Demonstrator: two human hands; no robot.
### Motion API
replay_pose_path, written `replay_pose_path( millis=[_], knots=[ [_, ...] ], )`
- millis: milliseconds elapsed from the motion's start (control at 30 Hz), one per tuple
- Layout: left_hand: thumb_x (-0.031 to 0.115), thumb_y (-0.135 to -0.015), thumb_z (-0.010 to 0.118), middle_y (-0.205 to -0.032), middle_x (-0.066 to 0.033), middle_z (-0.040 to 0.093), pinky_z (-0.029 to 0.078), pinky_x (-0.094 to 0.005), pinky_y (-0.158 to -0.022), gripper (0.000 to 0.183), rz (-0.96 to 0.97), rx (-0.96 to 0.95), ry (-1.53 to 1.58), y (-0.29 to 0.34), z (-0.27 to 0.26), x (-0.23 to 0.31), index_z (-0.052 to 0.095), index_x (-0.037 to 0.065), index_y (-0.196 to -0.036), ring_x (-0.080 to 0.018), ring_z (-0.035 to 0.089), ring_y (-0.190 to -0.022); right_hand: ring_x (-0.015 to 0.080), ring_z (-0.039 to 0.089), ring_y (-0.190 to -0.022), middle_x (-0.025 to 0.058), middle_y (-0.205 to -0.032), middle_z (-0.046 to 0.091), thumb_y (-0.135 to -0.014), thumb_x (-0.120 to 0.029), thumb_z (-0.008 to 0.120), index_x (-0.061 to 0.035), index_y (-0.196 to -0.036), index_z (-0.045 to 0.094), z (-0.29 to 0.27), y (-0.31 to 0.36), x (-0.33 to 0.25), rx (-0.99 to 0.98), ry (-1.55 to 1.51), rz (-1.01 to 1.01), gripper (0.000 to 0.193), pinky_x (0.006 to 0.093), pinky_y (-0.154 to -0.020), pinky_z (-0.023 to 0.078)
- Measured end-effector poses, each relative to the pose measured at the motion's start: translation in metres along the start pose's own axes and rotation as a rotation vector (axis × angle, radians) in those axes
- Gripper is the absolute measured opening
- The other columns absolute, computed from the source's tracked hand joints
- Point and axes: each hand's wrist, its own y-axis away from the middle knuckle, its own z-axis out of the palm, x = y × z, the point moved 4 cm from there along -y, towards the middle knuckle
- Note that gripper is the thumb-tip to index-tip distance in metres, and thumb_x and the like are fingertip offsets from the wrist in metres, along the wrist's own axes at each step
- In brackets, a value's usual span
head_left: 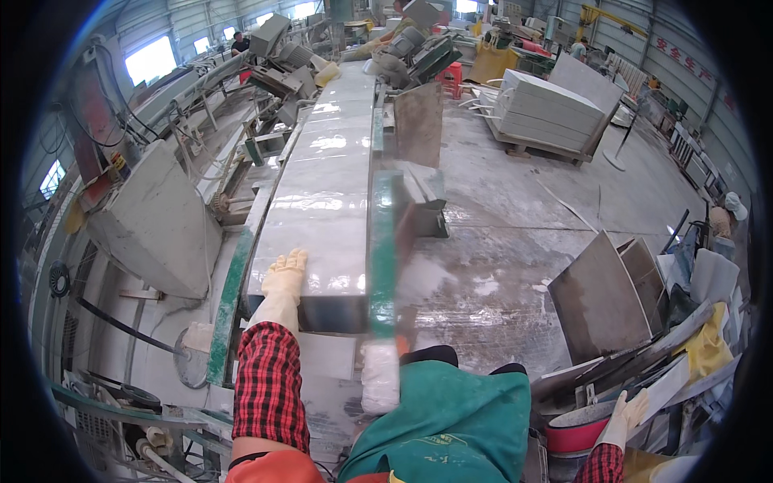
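Two hands, unclenched: left hand (pixel 285 274) at the near left corner of the belt (pixel 326 213), right hand (pixel 625 416) beside the red tub (pixel 573 435). We judge the belt slippery, heavy; hold its edges.

We rest our cream-gloved left hand (pixel 284 275) on the long, glossy grey bed (pixel 320 201), our cream-gloved right hand (pixel 625 417) well to its right.

Slabs (pixel 326 189) lie along the conveyor (pixel 383 258), the left hand (pixel 283 278) upon them at the near left corner; machine heads (pixel 296 55) flank the far end. Right of the conveyor, a block stack (pixel 547 117) rests on a pallet (pixel 551 153); nearer lean panels (pixel 597 299); nearer still, a tub (pixel 573 437), the right hand (pixel 625 417) just beside it.
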Motion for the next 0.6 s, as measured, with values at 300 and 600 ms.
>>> replay_pose_path(
  millis=[300,600],
  knots=[
    [-0.001,-0.064,0.079,-0.160,-0.0036,0.018,0.027,-0.0334,-0.117,0.112,0.008,0.027,-0.025,-0.018,0.013,0.000,0.013,0.019,-0.153,-0.0251,0.025,-0.145,0.0361,0.031,-0.139,0.0173,-0.151,0.035,-0.088,-0.038,0.061,-0.0072,-0.147,0.032,-0.012,0.011,-0.009,-0.032,0.033,0.066,0.073,0.0440,-0.116,0.022],
    [-0.002,-0.066,0.076,-0.161,-0.0035,0.016,0.027,-0.0343,-0.117,0.112,-0.044,-0.006,-0.022,-0.017,0.006,0.004,0.011,0.019,-0.154,-0.0256,0.025,-0.145,0.0365,0.031,-0.138,0.0186,-0.149,0.036,-0.086,-0.036,0.064,-0.0053,-0.146,0.033,-0.015,0.023,-0.015,0.004,0.035,0.041,0.074,0.0438,-0.116,0.024]
  ],
)
